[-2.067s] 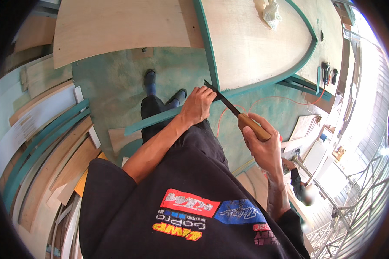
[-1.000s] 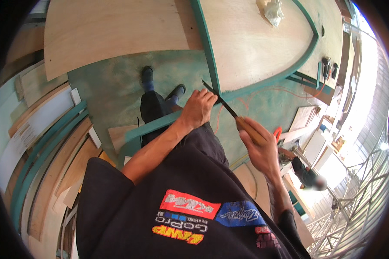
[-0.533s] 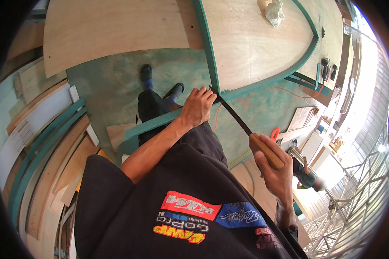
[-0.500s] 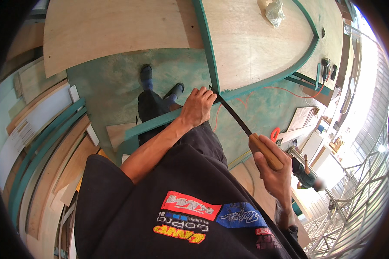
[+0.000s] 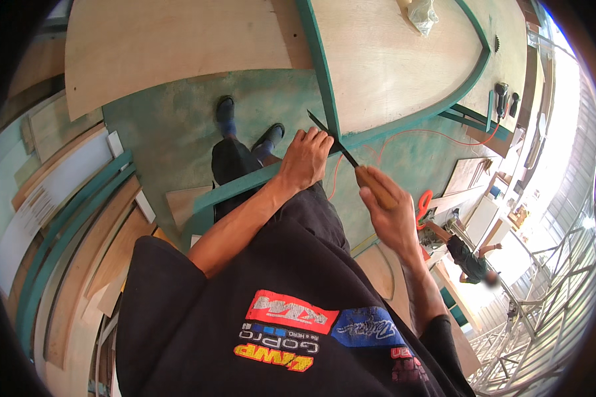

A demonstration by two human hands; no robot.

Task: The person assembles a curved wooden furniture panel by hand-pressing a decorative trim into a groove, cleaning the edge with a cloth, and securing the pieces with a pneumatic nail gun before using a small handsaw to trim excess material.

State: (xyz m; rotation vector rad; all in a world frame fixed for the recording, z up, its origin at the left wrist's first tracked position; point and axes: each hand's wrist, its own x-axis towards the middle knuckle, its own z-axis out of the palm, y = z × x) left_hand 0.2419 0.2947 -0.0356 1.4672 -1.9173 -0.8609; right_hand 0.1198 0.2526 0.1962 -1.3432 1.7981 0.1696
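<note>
My right hand [image 5: 392, 215] is wrapped round the wooden handle of a handsaw [image 5: 376, 188]. Its narrow dark blade slants up and left across the corner where a straight green strip [image 5: 320, 73] meets a curved green strip [image 5: 424, 121] on a pale plywood panel [image 5: 397, 73]. Just left of that corner, my left hand [image 5: 303, 160] is closed over a protruding green strip [image 5: 237, 187], which passes beneath my wrist toward the lower left. The blade runs close past my left fingertips, its tip showing beyond them. My fingers partly hide the contact between blade and strip.
On the panel lies a clear plastic bag [image 5: 422, 16]. A dark power tool [image 5: 501, 92] with an orange cord [image 5: 437, 132] rests at the right. Curved boards and green strips [image 5: 66, 228] lean at the left. A person [image 5: 469, 259] stands in the right background.
My right hand has pushed the saw up and left, so more of the blade's tip shows past my left hand. My left hand has stayed nearly in place.
</note>
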